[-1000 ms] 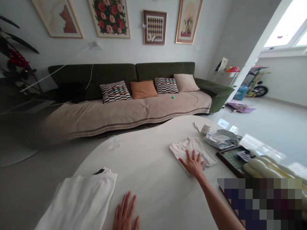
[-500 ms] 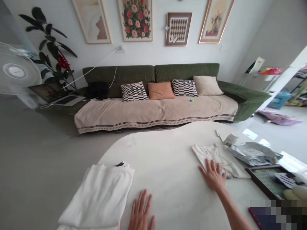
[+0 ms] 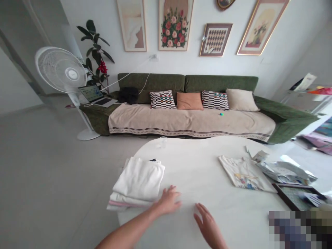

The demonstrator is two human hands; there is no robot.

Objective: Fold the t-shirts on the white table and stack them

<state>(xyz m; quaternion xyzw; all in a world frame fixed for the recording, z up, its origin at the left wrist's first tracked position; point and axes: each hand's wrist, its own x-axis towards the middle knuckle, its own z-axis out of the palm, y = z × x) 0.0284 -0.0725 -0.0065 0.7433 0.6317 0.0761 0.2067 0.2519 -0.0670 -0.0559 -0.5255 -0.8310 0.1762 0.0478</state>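
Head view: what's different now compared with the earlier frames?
The right hand has let go of the shirt and come back leftward, near the left hand, which has turned its fingers rightward beside the white stack. The view has swung left, bringing the whole fan in. The shirt, white stack and sofa stayed put.

The left hand (image 3: 169, 201) was bare, and so was the slender forearm (image 3: 132, 224) behind it. The right hand (image 3: 209, 223) was bare too. The fingers (image 3: 203, 209) looked slim and tapered, though blur softened their outlines somewhat.
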